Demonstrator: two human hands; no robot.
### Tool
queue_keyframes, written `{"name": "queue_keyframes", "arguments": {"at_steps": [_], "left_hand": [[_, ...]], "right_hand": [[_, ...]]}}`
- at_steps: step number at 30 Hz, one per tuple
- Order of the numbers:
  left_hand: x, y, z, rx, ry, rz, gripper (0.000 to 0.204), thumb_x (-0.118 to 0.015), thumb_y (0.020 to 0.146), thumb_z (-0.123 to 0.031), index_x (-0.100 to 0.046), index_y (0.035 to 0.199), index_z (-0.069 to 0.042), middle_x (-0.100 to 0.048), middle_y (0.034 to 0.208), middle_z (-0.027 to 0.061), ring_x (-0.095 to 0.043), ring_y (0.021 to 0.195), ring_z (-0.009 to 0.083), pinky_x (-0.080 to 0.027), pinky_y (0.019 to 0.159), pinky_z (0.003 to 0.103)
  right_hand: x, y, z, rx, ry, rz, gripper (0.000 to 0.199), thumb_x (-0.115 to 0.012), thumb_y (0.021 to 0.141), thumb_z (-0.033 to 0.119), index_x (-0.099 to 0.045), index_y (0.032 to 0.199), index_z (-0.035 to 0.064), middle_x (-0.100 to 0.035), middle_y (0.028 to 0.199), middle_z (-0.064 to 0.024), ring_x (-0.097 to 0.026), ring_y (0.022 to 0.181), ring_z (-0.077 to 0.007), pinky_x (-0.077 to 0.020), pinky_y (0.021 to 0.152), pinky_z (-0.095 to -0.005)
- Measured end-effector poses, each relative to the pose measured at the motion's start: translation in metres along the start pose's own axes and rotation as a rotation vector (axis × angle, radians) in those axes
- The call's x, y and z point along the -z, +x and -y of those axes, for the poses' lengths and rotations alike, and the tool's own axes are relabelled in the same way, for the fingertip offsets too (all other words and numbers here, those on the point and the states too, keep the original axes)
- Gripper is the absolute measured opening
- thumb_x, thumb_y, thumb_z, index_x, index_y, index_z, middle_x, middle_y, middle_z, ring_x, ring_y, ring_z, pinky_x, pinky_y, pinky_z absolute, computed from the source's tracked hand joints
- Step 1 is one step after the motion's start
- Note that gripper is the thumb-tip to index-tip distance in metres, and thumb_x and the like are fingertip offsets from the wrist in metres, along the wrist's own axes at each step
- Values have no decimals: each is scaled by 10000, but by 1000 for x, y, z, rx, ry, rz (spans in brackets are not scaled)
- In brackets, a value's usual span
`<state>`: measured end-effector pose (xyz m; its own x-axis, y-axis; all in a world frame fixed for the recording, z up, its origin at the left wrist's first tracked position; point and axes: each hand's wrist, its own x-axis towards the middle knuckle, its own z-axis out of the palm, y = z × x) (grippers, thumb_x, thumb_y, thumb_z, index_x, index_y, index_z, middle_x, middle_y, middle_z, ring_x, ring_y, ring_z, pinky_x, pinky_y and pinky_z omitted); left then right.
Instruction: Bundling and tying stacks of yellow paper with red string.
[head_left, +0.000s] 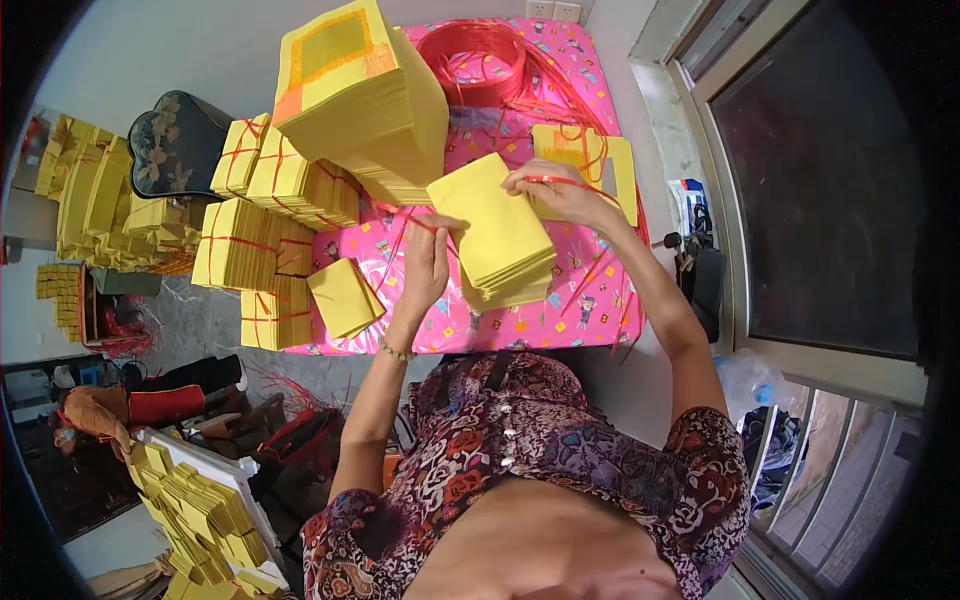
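A stack of yellow paper sheets [495,230] lies tilted on the pink patterned table cover [590,300] in front of me. My left hand [430,262] presses against the stack's left side and holds a red string [405,222] there. My right hand [555,190] rests on the stack's far right corner, pinching the other run of red string [560,181] that stretches off to the right.
A tall pile of yellow sheets [360,95] stands at the back left, with tied yellow bundles [270,215] beside it. A coil of red string [480,60] lies at the back. A smaller yellow stack [343,295] sits at the table's left edge. More yellow paper lies on the floor at left. A window is at right.
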<state>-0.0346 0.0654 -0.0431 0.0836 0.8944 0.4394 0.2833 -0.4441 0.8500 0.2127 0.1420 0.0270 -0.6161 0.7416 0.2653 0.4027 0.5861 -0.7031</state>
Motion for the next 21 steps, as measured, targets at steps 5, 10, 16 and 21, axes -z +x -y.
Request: {"name": "queue_keyframes", "arguments": {"at_steps": [5, 10, 16, 21], "left_hand": [[-4, 51, -26, -136, 288, 108, 151, -450, 937, -117, -571, 921, -29, -562, 755, 135, -522, 759, 319, -381, 753, 424], [-22, 77, -23, -170, 364, 267, 147, -463, 941, -167, -520, 968, -35, -602, 760, 166, -582, 761, 340, -388, 716, 436], [-39, 88, -11, -222, 290, 299, 225, -556, 876, -167, -513, 1056, -38, -622, 801, 158, -588, 770, 344, -385, 697, 413], [-42, 84, 3, -307, 184, 273, 138, -587, 823, -146, -657, 923, -80, -643, 815, 134, -578, 708, 320, -387, 665, 399]], "right_hand": [[2, 10, 10, 63, -202, -54, 127, -558, 885, 109, -649, 952, 52, -625, 880, -79, -597, 844, -207, -468, 754, -318], [-4, 19, 37, -84, -84, -281, 89, -633, 831, 98, -625, 894, 36, -588, 826, -62, -584, 813, -186, -463, 724, -296], [-14, 21, 48, -78, 56, -306, 129, -673, 805, 104, -605, 857, 8, -591, 776, -63, -577, 667, -125, -471, 620, -268], [-17, 18, 43, -195, 183, -269, 105, -668, 807, 104, -628, 860, 24, -636, 796, -70, -631, 735, -157, -499, 648, -309]]}}
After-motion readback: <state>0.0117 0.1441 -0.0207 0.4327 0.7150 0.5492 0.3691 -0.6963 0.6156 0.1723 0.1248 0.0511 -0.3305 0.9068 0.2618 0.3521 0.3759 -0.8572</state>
